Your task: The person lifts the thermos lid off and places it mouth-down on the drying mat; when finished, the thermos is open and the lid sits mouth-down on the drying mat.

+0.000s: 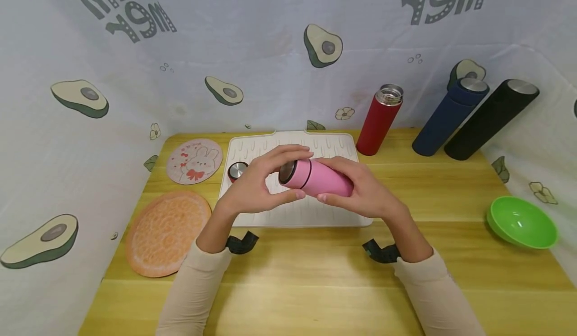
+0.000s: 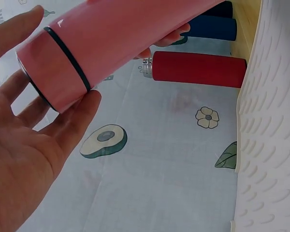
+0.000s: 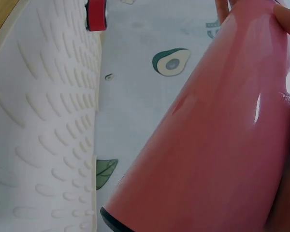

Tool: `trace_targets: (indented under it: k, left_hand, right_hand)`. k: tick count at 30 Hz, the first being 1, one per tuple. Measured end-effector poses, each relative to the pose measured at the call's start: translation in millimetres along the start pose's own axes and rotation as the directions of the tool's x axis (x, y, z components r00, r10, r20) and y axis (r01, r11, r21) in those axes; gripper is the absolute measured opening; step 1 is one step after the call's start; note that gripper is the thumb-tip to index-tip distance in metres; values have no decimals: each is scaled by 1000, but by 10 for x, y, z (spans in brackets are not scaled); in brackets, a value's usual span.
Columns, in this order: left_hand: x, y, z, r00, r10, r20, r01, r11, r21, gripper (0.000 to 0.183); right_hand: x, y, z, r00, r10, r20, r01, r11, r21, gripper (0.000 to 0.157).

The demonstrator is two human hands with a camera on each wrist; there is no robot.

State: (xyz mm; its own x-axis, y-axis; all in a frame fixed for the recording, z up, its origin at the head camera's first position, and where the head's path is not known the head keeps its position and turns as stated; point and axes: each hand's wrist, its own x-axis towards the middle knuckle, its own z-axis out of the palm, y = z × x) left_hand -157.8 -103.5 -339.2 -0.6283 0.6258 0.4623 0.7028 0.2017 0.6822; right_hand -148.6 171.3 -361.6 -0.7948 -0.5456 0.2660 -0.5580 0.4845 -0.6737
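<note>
A pink thermos (image 1: 328, 179) is held tilted above the white mat (image 1: 270, 219), its lid (image 1: 298, 175) on and pointing left. My right hand (image 1: 367, 191) grips the body near the base, thumb in front and fingers behind. Around the lid curl the thumb and fingers of my left hand (image 1: 252, 186); in the left wrist view, a fingertip lies at the dark seam below the lid (image 2: 53, 72). On the mat's left side, partly behind my left hand, sits a red lid (image 1: 237, 170) with a silver top. An uncapped red thermos (image 1: 378, 120) stands behind the mat.
Blue (image 1: 446, 120) and black (image 1: 489, 123) thermoses stand at the back right. A green bowl (image 1: 523, 223) is at the right edge. On the left lie a rabbit coaster (image 1: 195, 161) and an orange round mat (image 1: 168, 233). A patterned cloth (image 1: 270, 55) hangs behind the table.
</note>
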Motion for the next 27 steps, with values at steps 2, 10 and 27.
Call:
trace_targets:
  k: [2, 10, 27]
  left_hand:
    - [-10, -5, -17, 1000, 0, 21, 0, 1000, -6, 65]
    - [-26, -21, -41, 1000, -16, 10, 16, 995, -99, 61]
    - [-35, -40, -1, 975, -167, -146, 156, 984, -82, 53]
  right_hand:
    - [-5, -4, -6, 1000, 4, 7, -4, 1000, -10, 67]
    - [-30, -40, -58, 999, 11, 51, -9, 999, -38, 72]
    - [-50, -85, -34, 993, -87, -80, 70, 977, -203, 77]
